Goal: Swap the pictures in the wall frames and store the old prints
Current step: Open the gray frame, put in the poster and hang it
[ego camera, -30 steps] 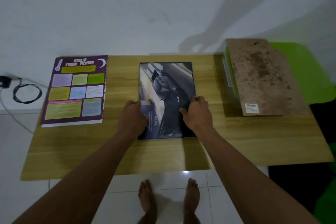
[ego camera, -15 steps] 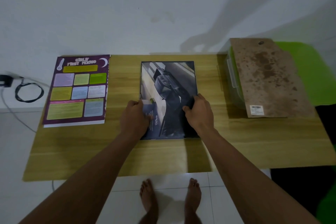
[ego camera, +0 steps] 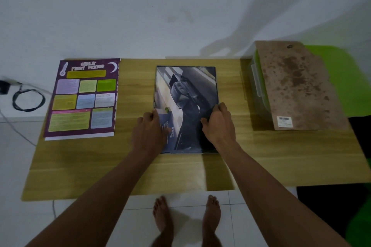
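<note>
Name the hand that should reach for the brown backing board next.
Right, probably. The right hand holds the right edge of the car print, nearer the brown backing board atop the bin; the left hand holds the far, left edge.

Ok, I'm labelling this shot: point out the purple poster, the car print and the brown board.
purple poster [ego camera: 86, 100], head view, its pale blue middle box.
car print [ego camera: 184, 94], head view, the dark car.
brown board [ego camera: 295, 86], head view, its stained middle.
</note>
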### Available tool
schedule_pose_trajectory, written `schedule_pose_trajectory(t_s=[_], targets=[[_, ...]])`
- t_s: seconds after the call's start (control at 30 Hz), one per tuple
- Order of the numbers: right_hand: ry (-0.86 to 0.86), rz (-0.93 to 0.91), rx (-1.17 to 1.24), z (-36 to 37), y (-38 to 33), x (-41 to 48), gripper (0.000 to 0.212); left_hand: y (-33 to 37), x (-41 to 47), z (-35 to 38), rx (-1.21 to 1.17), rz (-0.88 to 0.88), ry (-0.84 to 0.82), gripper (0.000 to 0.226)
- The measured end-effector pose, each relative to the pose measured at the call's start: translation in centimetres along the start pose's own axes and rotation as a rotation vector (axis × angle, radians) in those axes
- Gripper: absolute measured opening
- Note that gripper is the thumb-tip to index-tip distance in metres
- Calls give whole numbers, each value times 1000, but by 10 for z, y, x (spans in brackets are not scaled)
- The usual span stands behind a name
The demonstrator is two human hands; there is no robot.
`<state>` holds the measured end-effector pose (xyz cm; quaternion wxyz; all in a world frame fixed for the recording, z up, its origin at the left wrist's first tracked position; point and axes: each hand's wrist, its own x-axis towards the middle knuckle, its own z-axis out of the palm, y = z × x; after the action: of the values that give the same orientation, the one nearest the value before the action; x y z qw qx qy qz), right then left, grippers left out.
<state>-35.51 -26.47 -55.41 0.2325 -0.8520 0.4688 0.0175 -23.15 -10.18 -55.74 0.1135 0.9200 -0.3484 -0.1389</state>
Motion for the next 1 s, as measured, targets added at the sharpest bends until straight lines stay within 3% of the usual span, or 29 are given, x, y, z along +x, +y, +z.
schedule_pose_trajectory(t_s=[0.17,0.43,0.57,0.7,0.87,1.0], targets=[[-31,62,23,3,-6,4,53,3,1,1,-30,5,-18,69],[86,46,327,2,-4,8,19,0,4,2,-63,-16,-28,69],[148,59,389,0,-7,7,32,1,6,2,-78,-39,-16,68],[88,76,411,-5,-12,7,42,1,3,3,-99,-64,-6,67],[55,-51,-40,-4,-11,2,49,1,2,4,-61,-44,2,72],[-48,-65,-35,0,-15,0,71,1,6,4,-31,-31,-23,76]])
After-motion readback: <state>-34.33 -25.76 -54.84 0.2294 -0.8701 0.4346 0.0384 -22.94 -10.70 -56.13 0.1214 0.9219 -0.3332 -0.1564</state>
